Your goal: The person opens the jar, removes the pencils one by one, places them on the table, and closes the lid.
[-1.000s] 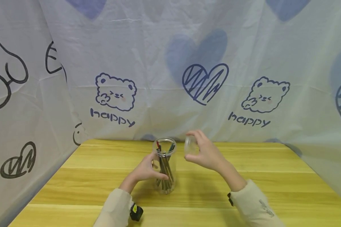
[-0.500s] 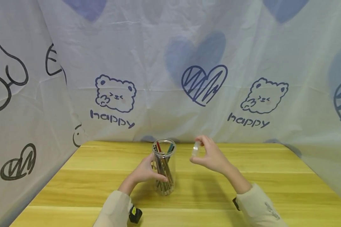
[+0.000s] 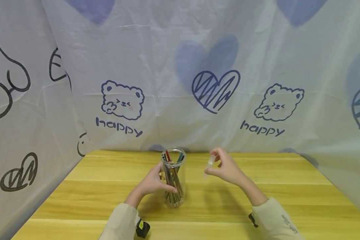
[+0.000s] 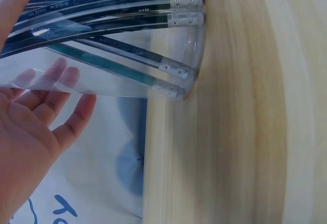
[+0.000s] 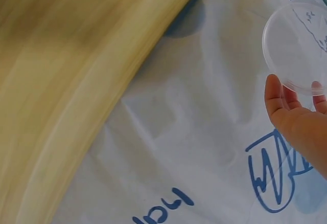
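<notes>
A clear plastic jar [image 3: 182, 178] stands upright on the table, its mouth uncovered. Inside it are several pencils [image 3: 171, 186], mostly dark, with a red one and a green one showing at the top. The left wrist view shows their eraser ends at the jar's base [image 4: 196, 50]. My left hand [image 3: 152, 181] holds the jar from the left, thumb in front and fingers behind. To the right of the jar, above the table, my right hand [image 3: 226, 169] pinches a clear round lid [image 3: 211, 161] by its edge. The lid's disc [image 5: 290, 47] faces the camera in the right wrist view.
The wooden table [image 3: 87, 200] ends at a white cloth backdrop [image 3: 168, 66] printed with hearts and bears. Another cloth wall [image 3: 54, 116] runs along the left side. Black wrist straps [image 3: 142, 228] show at the sleeves.
My right hand has drawn the lid right and slightly down, away from the jar. The lid has tilted a little more. My left hand has stayed on the jar.
</notes>
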{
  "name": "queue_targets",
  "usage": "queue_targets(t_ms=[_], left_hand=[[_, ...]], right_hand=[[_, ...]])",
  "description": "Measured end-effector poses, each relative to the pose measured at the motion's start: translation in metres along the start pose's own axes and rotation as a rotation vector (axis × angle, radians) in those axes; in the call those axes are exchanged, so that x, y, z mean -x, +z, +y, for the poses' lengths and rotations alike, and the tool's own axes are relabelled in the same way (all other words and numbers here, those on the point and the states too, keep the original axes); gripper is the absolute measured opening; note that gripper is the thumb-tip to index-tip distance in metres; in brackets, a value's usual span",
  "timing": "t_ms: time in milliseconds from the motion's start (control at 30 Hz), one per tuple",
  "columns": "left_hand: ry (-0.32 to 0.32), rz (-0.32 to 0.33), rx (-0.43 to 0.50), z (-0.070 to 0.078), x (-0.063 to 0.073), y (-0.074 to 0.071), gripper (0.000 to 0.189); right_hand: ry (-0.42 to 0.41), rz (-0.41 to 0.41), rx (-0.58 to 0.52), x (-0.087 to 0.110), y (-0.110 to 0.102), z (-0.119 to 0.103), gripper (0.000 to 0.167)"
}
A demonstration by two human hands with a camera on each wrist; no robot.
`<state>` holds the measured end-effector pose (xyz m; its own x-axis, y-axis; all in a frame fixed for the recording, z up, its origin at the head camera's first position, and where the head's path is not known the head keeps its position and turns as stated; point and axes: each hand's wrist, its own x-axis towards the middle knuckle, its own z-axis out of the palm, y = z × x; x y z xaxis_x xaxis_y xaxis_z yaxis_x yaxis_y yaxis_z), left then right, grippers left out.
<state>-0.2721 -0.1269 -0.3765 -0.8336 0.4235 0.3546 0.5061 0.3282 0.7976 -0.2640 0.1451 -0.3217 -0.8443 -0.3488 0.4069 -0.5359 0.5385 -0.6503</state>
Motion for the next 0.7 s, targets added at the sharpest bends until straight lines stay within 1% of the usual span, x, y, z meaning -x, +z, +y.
queue_targets(t_ms=[100, 200, 233, 467, 533, 700], left_hand=[[-0.001, 0.003, -0.001, -0.001, 0.0, 0.0, 0.086], [-0.016, 0.005, 0.004, 0.001, 0.001, 0.0, 0.086], [-0.021, 0.006, 0.01, 0.003, 0.002, 0.0, 0.085], [-0.034, -0.002, 0.032, 0.031, 0.009, -0.004, 0.073], [-0.049, -0.004, 0.039, 0.033, 0.01, -0.004, 0.072], [-0.053, -0.004, 0.045, 0.034, 0.01, -0.004, 0.071]], right_hand=[[0.003, -0.006, -0.016, 0.001, 0.0, 0.004, 0.047], [0.025, -0.012, -0.027, 0.002, 0.001, 0.008, 0.045], [0.031, -0.014, -0.028, 0.002, 0.001, 0.009, 0.045], [0.053, -0.012, -0.035, 0.003, 0.005, 0.019, 0.044], [0.064, -0.011, -0.035, 0.002, 0.007, 0.021, 0.044], [0.089, -0.011, -0.014, 0.002, 0.009, 0.027, 0.041]])
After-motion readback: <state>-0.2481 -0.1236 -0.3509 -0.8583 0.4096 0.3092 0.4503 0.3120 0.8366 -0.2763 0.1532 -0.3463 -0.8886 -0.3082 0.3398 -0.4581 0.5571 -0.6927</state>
